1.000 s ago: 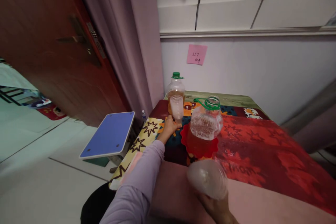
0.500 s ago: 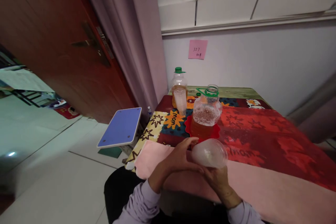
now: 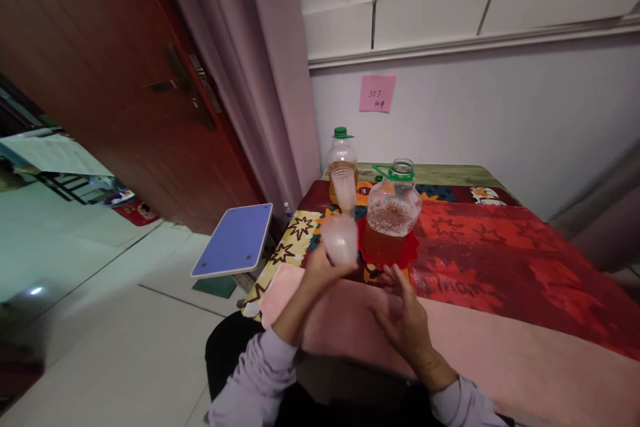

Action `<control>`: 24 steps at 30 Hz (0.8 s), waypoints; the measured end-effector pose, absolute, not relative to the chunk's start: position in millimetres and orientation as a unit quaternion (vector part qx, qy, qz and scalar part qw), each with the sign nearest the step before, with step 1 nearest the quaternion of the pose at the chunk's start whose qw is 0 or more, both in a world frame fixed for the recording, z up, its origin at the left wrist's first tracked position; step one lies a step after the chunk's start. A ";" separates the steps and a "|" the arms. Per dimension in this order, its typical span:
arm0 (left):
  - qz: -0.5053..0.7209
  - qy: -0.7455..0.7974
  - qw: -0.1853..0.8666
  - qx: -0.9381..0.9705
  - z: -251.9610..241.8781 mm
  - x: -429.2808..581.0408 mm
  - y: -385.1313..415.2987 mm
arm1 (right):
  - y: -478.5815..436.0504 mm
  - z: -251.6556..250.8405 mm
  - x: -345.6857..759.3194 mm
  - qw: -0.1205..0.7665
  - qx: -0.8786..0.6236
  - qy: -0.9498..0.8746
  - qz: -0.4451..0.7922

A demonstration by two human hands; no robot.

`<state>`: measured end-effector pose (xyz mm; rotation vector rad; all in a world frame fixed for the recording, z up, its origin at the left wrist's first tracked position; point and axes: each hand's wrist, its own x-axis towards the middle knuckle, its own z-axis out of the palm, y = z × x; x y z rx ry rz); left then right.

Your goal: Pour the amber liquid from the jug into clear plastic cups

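Observation:
My left hand [image 3: 320, 273] is closed around a clear plastic cup [image 3: 340, 240], holding it above the table's left part, just in front of a stack of clear plastic cups [image 3: 343, 187]. My right hand [image 3: 406, 323] is empty, its fingers spread above the pink cloth. Beyond it stands an uncapped clear jug [image 3: 393, 213] with a green handle, partly filled with amber liquid and foam or bubbles at the top. The jug rests on a red scalloped dish [image 3: 411, 247]. Behind the cup stack is a second jug [image 3: 343, 149] with a green cap and amber liquid.
A patterned red tablecloth [image 3: 500, 247] covers the table, with a pink cloth [image 3: 480, 333] along its near edge. A small green cap [image 3: 379, 179] lies near the back. To the left stand a blue-topped stool [image 3: 233, 240] and a brown door [image 3: 125, 80].
The cup has moved left and away from me in my left hand, toward the cup stack. My right hand has let go of it and opened.

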<state>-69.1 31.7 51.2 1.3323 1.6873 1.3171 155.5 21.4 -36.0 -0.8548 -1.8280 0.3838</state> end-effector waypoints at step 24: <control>0.508 0.735 0.205 0.399 16.1 -134.1 188.8 | 27.3 -39.3 151.5 0.506 -0.367 -0.757 0.189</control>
